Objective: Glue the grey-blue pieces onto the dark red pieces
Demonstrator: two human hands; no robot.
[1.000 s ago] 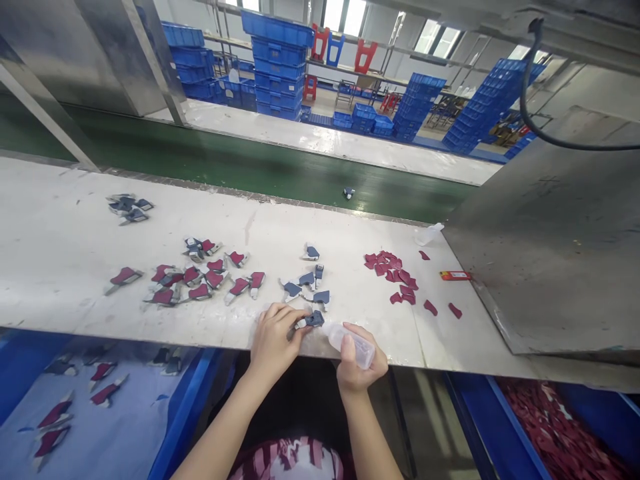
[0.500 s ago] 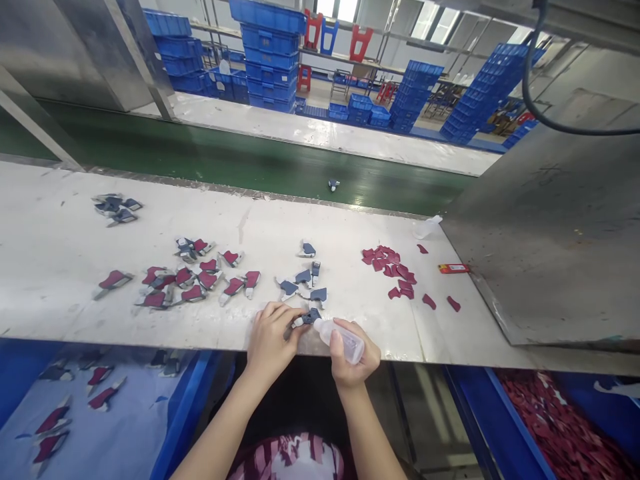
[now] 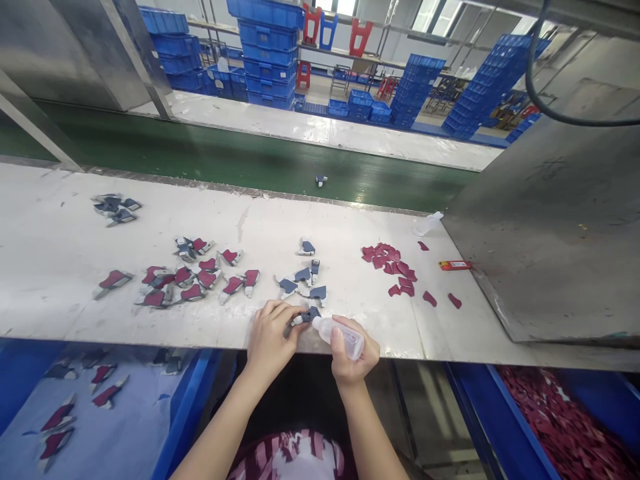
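Note:
My left hand pinches a small dark blue and light grey plastic part at the table's near edge. In my right hand is a translucent squeeze bottle, tilted so that its nozzle meets or nearly meets that part. Just beyond my hands lie several blue-faced parts of the same sort. To the left is a group of similar parts with dark red faces. Loose dark red flat pieces lie in a heap to the right.
A green conveyor belt behind the white table carries one part. Blue bins stand below at left and right. A metal housing rises on the right, near a red packet.
The part on the green belt has moved left. My hands stay almost still, with the bottle's nozzle at the held part.

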